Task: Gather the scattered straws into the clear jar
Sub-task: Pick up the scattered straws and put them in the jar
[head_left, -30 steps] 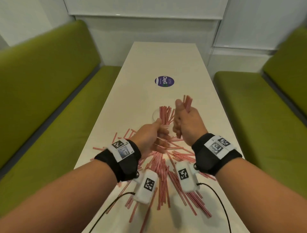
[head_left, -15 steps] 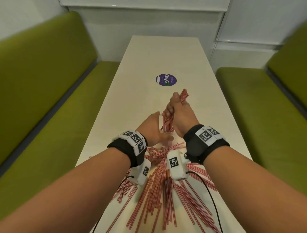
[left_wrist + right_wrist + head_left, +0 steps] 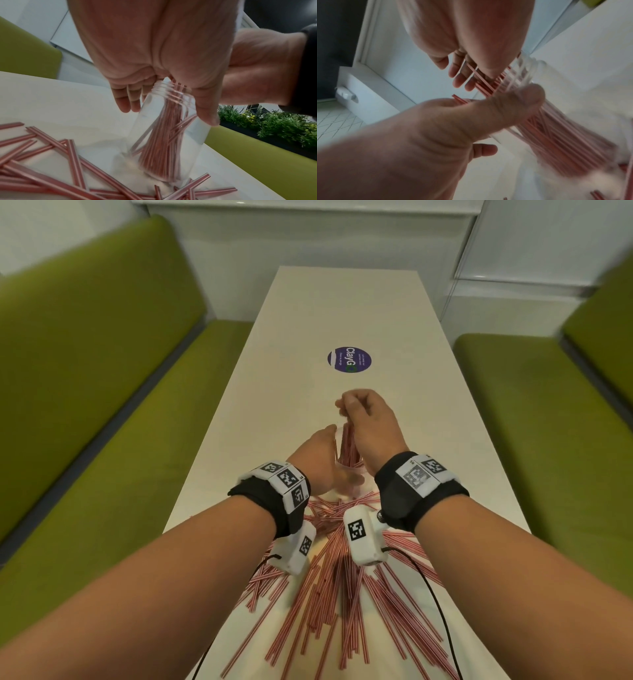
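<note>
A clear jar stands tilted on the white table, packed with red-and-white striped straws. My left hand grips the jar near its threaded neck, fingers behind and thumb in front. My right hand is directly above the jar mouth, fingers and thumb curled round the tops of a bundle of straws that reaches down into the jar. Many more scattered straws lie fanned out on the near table under my wrists.
A round purple sticker lies on the table beyond the jar. Green benches run along both long sides. A white wall closes the far end. Black cables hang from the wrist cameras over the straw pile.
My right hand has lowered its straw bundle from above the jar down into it. My left hand has left the straw pile and taken hold of the jar.
</note>
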Demonstrator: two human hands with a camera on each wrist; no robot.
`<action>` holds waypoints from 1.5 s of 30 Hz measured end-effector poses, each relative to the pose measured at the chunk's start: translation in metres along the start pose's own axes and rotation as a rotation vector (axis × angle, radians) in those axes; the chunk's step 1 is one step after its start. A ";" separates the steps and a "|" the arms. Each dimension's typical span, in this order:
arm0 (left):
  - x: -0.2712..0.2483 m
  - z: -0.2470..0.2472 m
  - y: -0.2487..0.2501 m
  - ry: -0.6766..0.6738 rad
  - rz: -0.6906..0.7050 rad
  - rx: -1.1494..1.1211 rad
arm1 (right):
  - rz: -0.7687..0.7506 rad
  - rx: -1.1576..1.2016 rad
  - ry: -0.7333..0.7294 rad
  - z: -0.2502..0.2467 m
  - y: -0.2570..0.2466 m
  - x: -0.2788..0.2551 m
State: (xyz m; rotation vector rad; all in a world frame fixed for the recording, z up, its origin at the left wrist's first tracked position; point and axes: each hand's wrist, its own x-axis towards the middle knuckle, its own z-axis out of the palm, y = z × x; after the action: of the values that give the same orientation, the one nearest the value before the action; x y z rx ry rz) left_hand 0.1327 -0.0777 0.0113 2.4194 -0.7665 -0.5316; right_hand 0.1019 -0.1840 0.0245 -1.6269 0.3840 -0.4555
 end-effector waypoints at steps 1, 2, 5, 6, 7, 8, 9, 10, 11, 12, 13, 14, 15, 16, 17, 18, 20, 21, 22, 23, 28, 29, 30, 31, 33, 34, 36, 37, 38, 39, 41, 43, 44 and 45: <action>-0.001 -0.002 0.001 0.005 -0.011 0.003 | -0.049 -0.015 0.008 -0.002 -0.005 0.000; -0.003 -0.005 0.002 0.011 -0.017 0.011 | -0.100 -0.039 0.016 -0.004 -0.011 0.000; -0.015 -0.015 -0.001 0.011 -0.069 0.063 | -0.229 -0.118 0.051 -0.015 -0.034 -0.011; -0.022 -0.019 -0.004 0.036 -0.073 0.083 | -0.254 -0.157 0.055 -0.022 -0.040 -0.019; -0.031 -0.022 -0.006 0.057 -0.081 0.099 | -0.263 -0.219 0.046 -0.030 -0.043 -0.028; -0.041 -0.024 -0.009 0.069 -0.089 0.117 | -0.255 -0.317 0.020 -0.040 -0.043 -0.038; -0.051 -0.024 -0.012 0.072 -0.099 0.136 | -0.228 -0.448 -0.021 -0.051 -0.039 -0.048; -0.063 -0.024 -0.015 0.064 -0.114 0.156 | -0.186 -0.599 -0.069 -0.064 -0.031 -0.057; -0.073 -0.020 -0.018 0.048 -0.138 0.170 | -0.129 -0.757 -0.123 -0.078 -0.021 -0.066; -0.082 -0.017 -0.022 0.033 -0.160 0.182 | -0.052 -0.912 -0.186 -0.089 -0.009 -0.072; -0.094 -0.011 -0.023 0.018 -0.176 0.204 | 0.039 -1.062 -0.257 -0.101 0.002 -0.082; -0.106 -0.004 -0.024 -0.001 -0.196 0.236 | 0.128 -1.191 -0.328 -0.110 0.012 -0.091; -0.116 0.004 -0.025 -0.023 -0.217 0.268 | 0.199 -1.280 -0.385 -0.117 0.021 -0.099; -0.126 0.012 -0.025 -0.050 -0.240 0.297 | 0.240 -1.316 -0.419 -0.122 0.027 -0.107; -0.134 0.020 -0.024 -0.078 -0.259 0.319 | 0.251 -1.310 -0.439 -0.124 0.033 -0.115; -0.141 0.029 -0.021 -0.101 -0.267 0.340 | 0.234 -1.299 -0.452 -0.126 0.038 -0.121; -0.153 0.045 -0.013 -0.136 -0.259 0.387 | 0.174 -1.318 -0.483 -0.126 0.045 -0.131; -0.159 0.052 -0.008 -0.153 -0.250 0.416 | 0.142 -1.344 -0.494 -0.125 0.046 -0.135; -0.163 0.059 -0.004 -0.165 -0.231 0.443 | 0.113 -1.358 -0.488 -0.125 0.047 -0.137; -0.166 0.065 0.000 -0.171 -0.211 0.461 | 0.091 -1.361 -0.483 -0.126 0.046 -0.138; -0.190 0.070 -0.005 -0.246 -0.261 0.590 | 0.079 -1.319 -0.528 -0.125 0.046 -0.151; -0.192 0.070 -0.008 -0.242 -0.273 0.606 | 0.079 -1.321 -0.528 -0.124 0.047 -0.153; -0.193 0.070 -0.011 -0.226 -0.285 0.604 | 0.078 -1.321 -0.521 -0.124 0.047 -0.155; -0.193 0.070 -0.014 -0.204 -0.298 0.593 | 0.077 -1.321 -0.509 -0.122 0.047 -0.156; -0.189 0.069 -0.017 -0.151 -0.330 0.558 | 0.083 -1.317 -0.479 -0.121 0.048 -0.158; -0.186 0.068 -0.018 -0.117 -0.336 0.539 | 0.085 -1.315 -0.463 -0.121 0.049 -0.158; -0.181 0.067 -0.019 -0.060 -0.315 0.502 | 0.074 -1.312 -0.434 -0.121 0.052 -0.159; -0.178 0.067 -0.019 -0.038 -0.299 0.484 | 0.063 -1.311 -0.418 -0.121 0.053 -0.159; -0.175 0.067 -0.019 -0.014 -0.287 0.459 | 0.052 -1.312 -0.403 -0.121 0.055 -0.159; -0.171 0.068 -0.018 0.015 -0.278 0.426 | 0.042 -1.314 -0.390 -0.121 0.056 -0.159; -0.162 0.071 -0.015 0.053 -0.260 0.375 | 0.039 -1.328 -0.385 -0.121 0.056 -0.157; -0.152 0.075 -0.012 0.034 -0.270 0.361 | 0.051 -1.365 -0.414 -0.119 0.056 -0.155; -0.148 0.076 -0.009 0.013 -0.289 0.363 | 0.066 -1.389 -0.428 -0.117 0.055 -0.154; -0.144 0.076 -0.008 -0.003 -0.304 0.367 | 0.090 -1.407 -0.438 -0.115 0.055 -0.154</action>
State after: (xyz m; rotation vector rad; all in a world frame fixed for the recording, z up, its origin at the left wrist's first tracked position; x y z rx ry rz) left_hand -0.0124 -0.0122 -0.0238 2.9024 -0.5344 -0.5480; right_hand -0.0880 -0.2120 -0.0316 -2.9553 0.4631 0.3913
